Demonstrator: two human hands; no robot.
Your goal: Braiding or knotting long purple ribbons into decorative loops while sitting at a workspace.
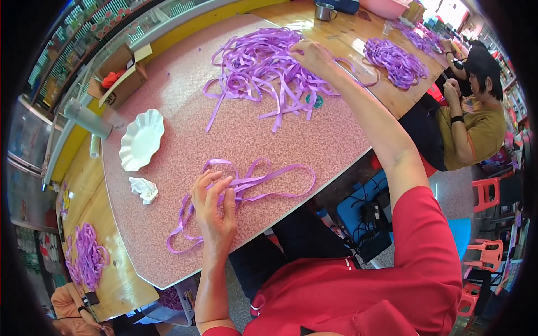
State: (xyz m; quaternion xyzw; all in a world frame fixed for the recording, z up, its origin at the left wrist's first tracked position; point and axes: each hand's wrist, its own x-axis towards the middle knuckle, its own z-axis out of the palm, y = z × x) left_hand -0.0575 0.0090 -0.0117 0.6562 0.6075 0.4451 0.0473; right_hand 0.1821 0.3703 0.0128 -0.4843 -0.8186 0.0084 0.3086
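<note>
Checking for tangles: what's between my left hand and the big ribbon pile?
Head view: purple ribbon loops by the left hand, then pink tabletop before the pile.

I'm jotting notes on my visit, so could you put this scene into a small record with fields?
Left hand: at looped purple ribbon; grip unclear
Right hand: at the edge of the large ribbon pile; grip unclear
Surface: pink speckled tabletop
Also on it: white scalloped dish, crumpled white tissue
More ribbon: right-hand heap, lower-left heap
Other people: seated person at right; another's arms, lower left
</note>
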